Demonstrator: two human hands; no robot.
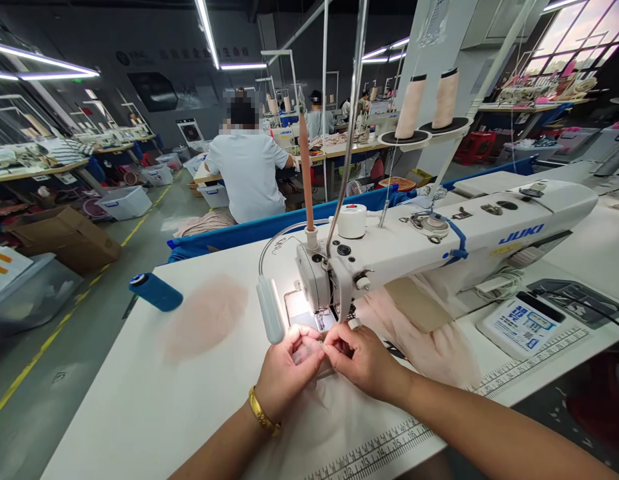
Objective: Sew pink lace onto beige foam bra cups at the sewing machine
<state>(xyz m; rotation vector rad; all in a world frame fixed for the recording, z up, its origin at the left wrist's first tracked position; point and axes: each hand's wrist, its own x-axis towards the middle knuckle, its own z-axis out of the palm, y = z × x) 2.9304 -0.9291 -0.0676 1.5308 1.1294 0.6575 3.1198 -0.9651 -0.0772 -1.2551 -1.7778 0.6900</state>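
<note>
My left hand (288, 371) and my right hand (362, 359) both pinch a small piece of pale sheer fabric (309, 350) just in front of the needle of a white JUKI sewing machine (439, 240). Fingers of both hands are closed on the fabric's edge. A gold bangle sits on my left wrist. More pale pink fabric (434, 347) lies bunched under the machine arm to the right, and some spreads toward me across the table (139, 400).
A blue thread cone (156, 291) lies on the table's left, beside a pink fabric piece (207, 317). The machine's control panel (522, 325) sits at right. Two thread cones (429, 100) stand on a rack. A person in a white shirt (249, 167) sits ahead.
</note>
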